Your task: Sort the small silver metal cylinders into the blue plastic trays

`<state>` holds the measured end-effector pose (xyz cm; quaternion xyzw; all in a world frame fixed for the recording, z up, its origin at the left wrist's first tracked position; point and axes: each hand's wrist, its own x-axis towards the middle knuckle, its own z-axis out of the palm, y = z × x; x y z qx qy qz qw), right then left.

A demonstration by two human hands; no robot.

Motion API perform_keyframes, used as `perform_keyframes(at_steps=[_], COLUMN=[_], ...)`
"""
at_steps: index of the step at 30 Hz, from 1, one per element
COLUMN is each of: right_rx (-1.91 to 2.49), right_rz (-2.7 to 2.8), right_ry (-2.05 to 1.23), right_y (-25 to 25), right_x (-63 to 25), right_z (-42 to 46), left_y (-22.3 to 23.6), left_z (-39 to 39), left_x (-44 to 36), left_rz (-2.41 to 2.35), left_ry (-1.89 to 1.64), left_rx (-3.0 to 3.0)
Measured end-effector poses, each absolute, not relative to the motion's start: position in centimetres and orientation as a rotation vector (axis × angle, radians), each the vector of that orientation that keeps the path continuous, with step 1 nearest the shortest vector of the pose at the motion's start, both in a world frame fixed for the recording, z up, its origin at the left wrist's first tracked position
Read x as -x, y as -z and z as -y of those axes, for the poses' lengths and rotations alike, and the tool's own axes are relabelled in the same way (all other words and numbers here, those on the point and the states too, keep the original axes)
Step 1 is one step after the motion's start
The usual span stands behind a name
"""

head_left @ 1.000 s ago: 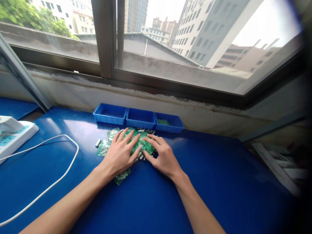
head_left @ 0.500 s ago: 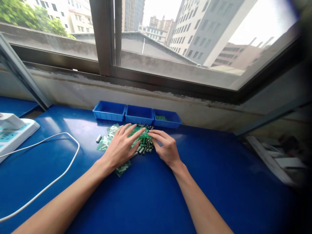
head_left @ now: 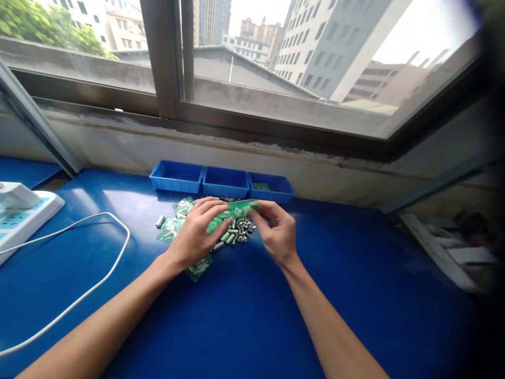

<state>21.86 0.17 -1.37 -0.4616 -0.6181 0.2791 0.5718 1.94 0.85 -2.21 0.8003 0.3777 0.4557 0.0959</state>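
Note:
A green see-through plastic bag (head_left: 241, 209) is stretched between my two hands, above a heap of small metal parts (head_left: 240, 231). My right hand (head_left: 278, 231) pinches its right end between thumb and fingers. At the left, my left hand (head_left: 197, 227) has its fingers bent over the bag, with the thumb below, and covers part of it. Under and beside my left hand lie several green bags filled with metal parts (head_left: 170, 229). Another filled bag (head_left: 199, 267) rests below my left wrist. What the held bag contains is hard to make out.
Three joined blue bins (head_left: 225, 183) stand behind the heap; green bags (head_left: 262, 187) lie in the right one. A single metal part (head_left: 160, 221) lies left of the bags. A white cable (head_left: 106, 281) and a power strip (head_left: 27, 216) are at the left.
My right hand has lifted the bag's right end and drawn it slightly right. My left hand's fingers, spread over the heap before, are now bent around the bag.

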Motion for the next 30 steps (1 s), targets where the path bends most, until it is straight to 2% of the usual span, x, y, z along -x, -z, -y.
perform_keyframes(at_steps=[5, 12, 20, 25, 30], right_rx=[0.965, 0.94, 0.958, 1.001, 1.08], right_rz=[1.265, 1.175, 1.227, 1.221, 1.176], right_ry=[-1.061, -1.22, -1.197, -1.064, -0.914], right_y=[1.5, 1.9, 1.6, 1.5, 2.1], right_x=[-20.6, -20.7, -20.6, -20.4, -21.4], right_z=[-0.1, -0.5, -0.3, -0.4, -1.0], left_y=[1.2, 0.8, 1.2, 1.6, 2.6], left_z=[-0.3, 0.0, -0.3, -0.5, -0.7], left_x=[-2.4, -2.6, -2.3, -2.0, -1.7], left_rz=[-1.114, -1.157, -1.251, -1.262, -1.3], left_ry=[-1.345, -1.222, -1.238, -1.281, -1.102], left_rx=[-2.086, -1.855, -1.917, -2.288, -2.619])
